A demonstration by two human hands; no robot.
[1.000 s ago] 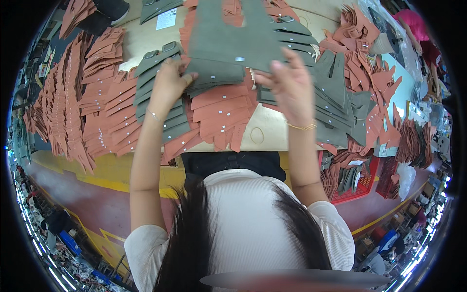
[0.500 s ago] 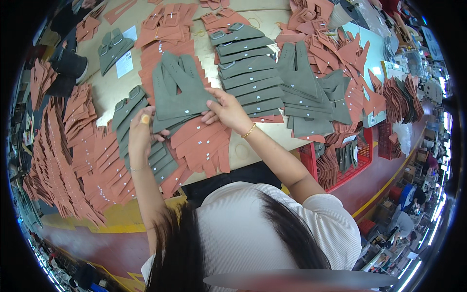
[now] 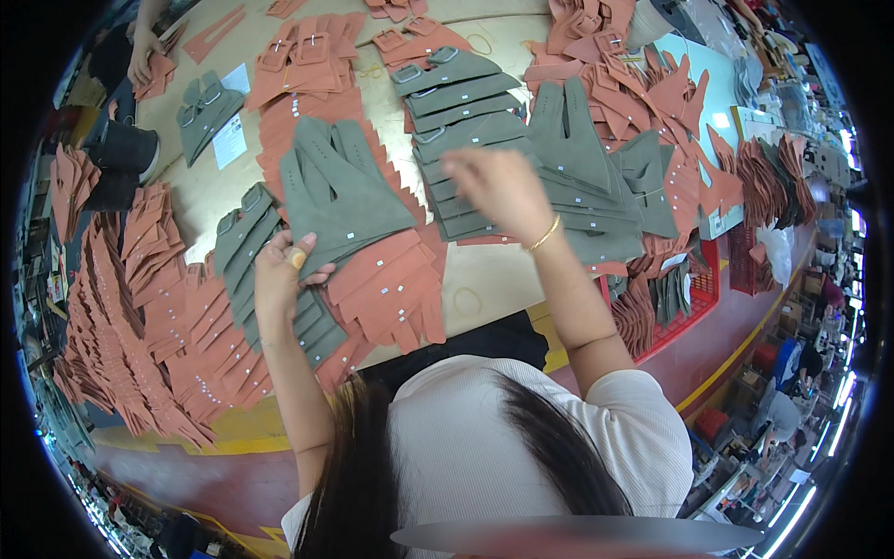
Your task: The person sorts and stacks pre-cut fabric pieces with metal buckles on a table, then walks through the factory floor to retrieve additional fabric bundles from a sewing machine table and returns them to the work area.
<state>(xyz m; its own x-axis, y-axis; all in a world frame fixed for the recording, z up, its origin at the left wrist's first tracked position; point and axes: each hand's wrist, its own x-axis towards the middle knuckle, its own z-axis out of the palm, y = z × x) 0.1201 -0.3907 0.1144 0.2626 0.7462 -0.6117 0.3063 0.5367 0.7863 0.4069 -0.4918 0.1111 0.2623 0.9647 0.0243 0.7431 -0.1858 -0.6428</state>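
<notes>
Two or so grey-green leather-like cut pieces with punched straps (image 3: 358,210) lie overlapped before me. My left hand (image 3: 281,268) pinches their lower left corner, thumb on top and fingers curled near the edge; a yellowish wrap is on the thumb. Blurred by motion, my right hand (image 3: 498,189) is over a row of grey-green buckled pieces (image 3: 456,116); its fingers are too smeared to read. Beneath the punched pieces runs a fanned row of rust-coloured pieces (image 3: 391,279). More grey-green buckled pieces (image 3: 247,233) lie beside my left hand.
Rust-coloured stacks (image 3: 102,317) cover the table's left side. More grey-green strapped pieces (image 3: 577,149) lie at the right. A red crate (image 3: 712,279) with pieces stands off the table's right edge. Another person's hand (image 3: 142,54) touches rust pieces at the far left.
My right hand has let go of the strapped pieces' right corner and moved right and up over the buckled row. The pieces have tilted. Another person's hand has appeared far left.
</notes>
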